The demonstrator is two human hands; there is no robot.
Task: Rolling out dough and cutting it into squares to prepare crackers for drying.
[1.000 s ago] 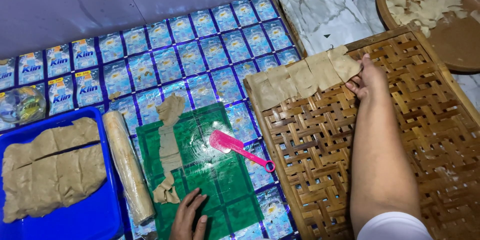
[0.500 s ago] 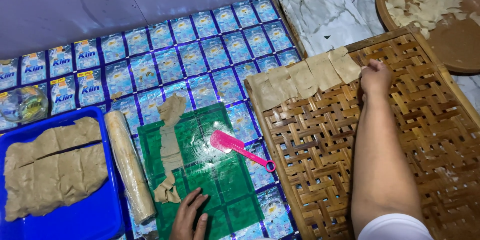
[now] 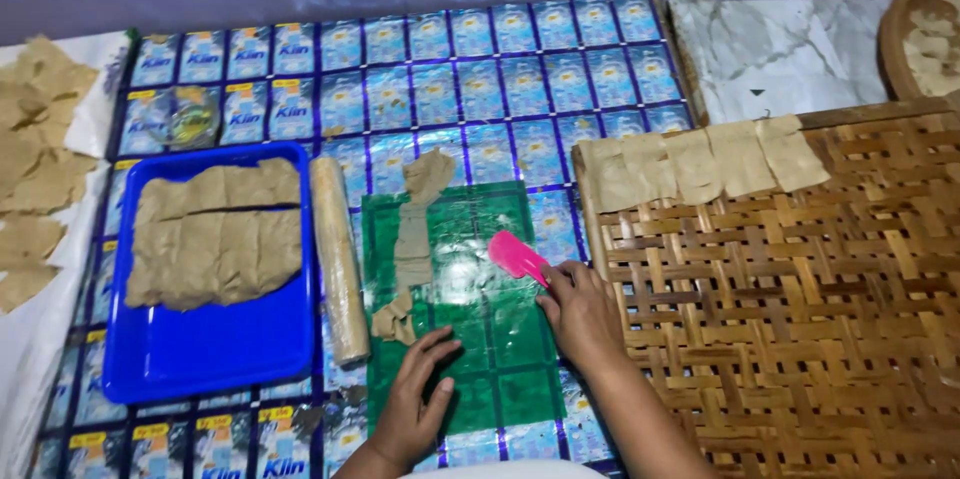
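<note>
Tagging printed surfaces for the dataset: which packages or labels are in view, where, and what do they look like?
Sachet mat: covers the floor under the work, rows of small blue-and-white rectangular packets with purple seams.
Green sheet: on the mat under the left hand, glossy, gridded.
No screens or signs.

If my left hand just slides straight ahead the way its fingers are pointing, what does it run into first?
Probably the end of the dough strip. The left hand lies flat on the green mat, fingers pointing up and slightly right, and the small scraps at the strip's near end lie just ahead, to the left of that line.
</note>
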